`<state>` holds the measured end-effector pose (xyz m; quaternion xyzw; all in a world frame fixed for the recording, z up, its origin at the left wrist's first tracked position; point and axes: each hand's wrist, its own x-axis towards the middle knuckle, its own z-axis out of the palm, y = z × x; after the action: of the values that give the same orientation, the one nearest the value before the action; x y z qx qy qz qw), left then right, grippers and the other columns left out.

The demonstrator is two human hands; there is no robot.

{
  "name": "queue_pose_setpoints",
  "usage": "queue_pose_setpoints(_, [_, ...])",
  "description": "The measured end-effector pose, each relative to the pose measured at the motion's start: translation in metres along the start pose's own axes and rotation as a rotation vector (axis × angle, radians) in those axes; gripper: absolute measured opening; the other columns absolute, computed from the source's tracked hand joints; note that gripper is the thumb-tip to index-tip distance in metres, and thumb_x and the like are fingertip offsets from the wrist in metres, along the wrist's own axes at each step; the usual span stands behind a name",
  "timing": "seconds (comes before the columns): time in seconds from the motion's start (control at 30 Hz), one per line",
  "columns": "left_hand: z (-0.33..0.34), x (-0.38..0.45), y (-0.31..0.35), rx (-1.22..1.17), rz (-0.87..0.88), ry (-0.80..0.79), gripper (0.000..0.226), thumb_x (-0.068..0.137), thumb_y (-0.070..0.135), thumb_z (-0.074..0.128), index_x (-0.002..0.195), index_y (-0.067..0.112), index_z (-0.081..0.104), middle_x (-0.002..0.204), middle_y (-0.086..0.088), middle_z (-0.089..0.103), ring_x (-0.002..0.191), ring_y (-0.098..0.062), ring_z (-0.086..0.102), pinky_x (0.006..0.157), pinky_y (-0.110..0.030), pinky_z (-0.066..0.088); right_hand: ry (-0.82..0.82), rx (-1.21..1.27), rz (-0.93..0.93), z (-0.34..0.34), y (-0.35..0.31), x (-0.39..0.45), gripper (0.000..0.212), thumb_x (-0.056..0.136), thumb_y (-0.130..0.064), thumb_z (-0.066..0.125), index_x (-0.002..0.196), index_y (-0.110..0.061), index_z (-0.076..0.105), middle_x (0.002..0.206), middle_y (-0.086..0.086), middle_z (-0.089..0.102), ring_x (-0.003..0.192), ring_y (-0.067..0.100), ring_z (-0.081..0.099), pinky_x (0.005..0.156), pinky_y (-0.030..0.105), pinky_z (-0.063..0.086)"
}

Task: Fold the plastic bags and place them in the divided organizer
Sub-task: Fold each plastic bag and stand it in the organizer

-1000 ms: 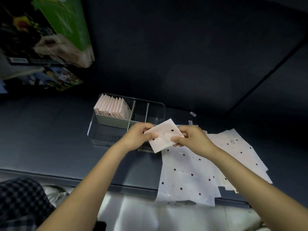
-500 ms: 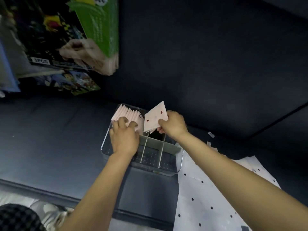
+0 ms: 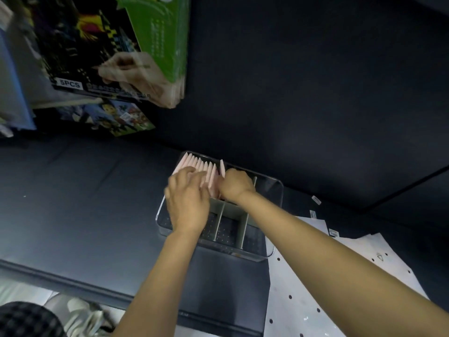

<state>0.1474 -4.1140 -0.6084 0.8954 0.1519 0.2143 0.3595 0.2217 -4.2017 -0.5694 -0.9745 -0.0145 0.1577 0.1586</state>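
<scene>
A clear divided organizer (image 3: pixel 274 190) with grey-green partitions stands on the dark table. Its far left compartment holds a row of several folded pale pink bags (image 3: pixel 194 164) standing on edge. My left hand (image 3: pixel 187 203) rests flat on that row, fingers spread, pressing it leftward. My right hand (image 3: pixel 234 184) is closed on one folded bag (image 3: pixel 222 167) and holds it upright in the compartment at the right end of the row. Unfolded white dotted bags (image 3: pixel 303 300) lie flat on the table at the lower right, under my right forearm.
Colourful printed boxes (image 3: pixel 102 49) stand stacked at the far left, a green one on top. Small white labels (image 3: pixel 315 200) lie on the table right of the organizer. The table's front edge (image 3: pixel 73 282) runs across the lower left.
My right hand has lowered the folded bag from above the organizer into the left compartment. My left hand has shifted onto the row of folded bags. The view has moved closer.
</scene>
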Motion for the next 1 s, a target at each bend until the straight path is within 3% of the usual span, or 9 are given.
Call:
queue_pose_setpoints(0.07, [-0.006, 0.01, -0.009, 0.005, -0.088, 0.059, 0.038, 0.089, 0.015, 0.059, 0.127, 0.013, 0.056, 0.139, -0.007, 0.043, 0.126, -0.027, 0.033, 0.101, -0.043, 0.031, 0.046, 0.032, 0.002, -0.003, -0.003, 0.001, 0.043, 0.097, -0.041, 0.036, 0.094, -0.008, 0.064, 0.098, 0.012, 0.066, 0.079, 0.025, 0.058, 0.063, 0.03, 0.04])
queue_pose_setpoints(0.2, [-0.008, 0.024, -0.022, -0.246, -0.328, -0.057, 0.051, 0.095, 0.022, 0.051, 0.143, 0.012, 0.035, 0.148, -0.009, 0.034, 0.133, -0.028, 0.031, 0.104, -0.041, 0.031, 0.06, 0.147, 0.018, -0.003, -0.009, 0.006, 0.04, 0.098, -0.04, 0.037, 0.095, -0.007, 0.062, 0.104, 0.014, 0.065, 0.086, 0.026, 0.06, 0.068, 0.03, 0.042])
queue_pose_setpoints(0.33, [-0.002, 0.021, -0.03, -0.366, -0.398, -0.055, 0.038, 0.1, 0.026, 0.042, 0.136, 0.016, 0.044, 0.135, -0.009, 0.048, 0.122, -0.027, 0.045, 0.094, -0.037, 0.038, -0.095, 0.479, 0.181, 0.008, -0.023, 0.019, 0.053, 0.099, -0.042, 0.032, 0.131, -0.003, 0.048, 0.129, 0.017, 0.055, 0.112, 0.029, 0.056, 0.09, 0.032, 0.043])
queue_pose_setpoints(0.5, [-0.001, 0.021, -0.031, -0.406, -0.41, 0.0, 0.03, 0.1, 0.026, 0.039, 0.125, 0.022, 0.056, 0.128, -0.004, 0.054, 0.116, -0.022, 0.05, 0.084, -0.029, 0.035, -0.198, 0.84, 0.337, 0.023, -0.035, 0.029, 0.05, 0.102, -0.038, 0.024, 0.125, -0.005, 0.053, 0.122, 0.015, 0.061, 0.109, 0.026, 0.06, 0.098, 0.036, 0.047])
queue_pose_setpoints(0.63, [0.0, 0.025, -0.032, -0.475, -0.508, 0.047, 0.025, 0.099, 0.024, 0.042, 0.115, 0.025, 0.06, 0.12, 0.0, 0.06, 0.107, -0.019, 0.055, 0.081, -0.029, 0.039, -0.232, 1.027, 0.324, 0.027, -0.029, 0.033, 0.042, 0.102, -0.034, 0.03, 0.12, -0.005, 0.054, 0.112, 0.013, 0.064, 0.099, 0.025, 0.063, 0.094, 0.041, 0.05])
queue_pose_setpoints(0.77, [0.001, 0.028, -0.032, -0.529, -0.55, 0.085, 0.023, 0.098, 0.024, 0.044, 0.117, 0.028, 0.058, 0.119, 0.002, 0.059, 0.102, -0.013, 0.055, 0.081, -0.029, 0.04, -0.204, 0.872, 0.247, 0.035, -0.019, 0.033, 0.048, 0.1, -0.039, 0.034, 0.128, -0.003, 0.048, 0.124, 0.014, 0.06, 0.11, 0.027, 0.059, 0.098, 0.043, 0.047])
queue_pose_setpoints(0.87, [0.0, 0.025, -0.026, -0.488, -0.499, 0.099, 0.028, 0.098, 0.022, 0.046, 0.124, 0.022, 0.055, 0.128, -0.003, 0.053, 0.116, -0.02, 0.049, 0.093, -0.032, 0.041, -0.174, 0.673, 0.215, 0.031, -0.017, 0.029, 0.055, 0.099, -0.045, 0.034, 0.13, -0.002, 0.047, 0.128, 0.015, 0.057, 0.113, 0.029, 0.056, 0.099, 0.042, 0.046])
queue_pose_setpoints(1.0, [-0.006, 0.0, -0.001, -0.351, -0.369, 0.291, 0.026, 0.096, 0.017, 0.046, 0.119, 0.015, 0.057, 0.126, -0.007, 0.051, 0.115, -0.022, 0.043, 0.089, -0.029, 0.035, -0.029, 0.358, 0.039, 0.005, -0.01, 0.003, 0.048, 0.098, -0.044, 0.037, 0.113, -0.004, 0.06, 0.121, 0.018, 0.061, 0.108, 0.032, 0.058, 0.082, 0.029, 0.044])
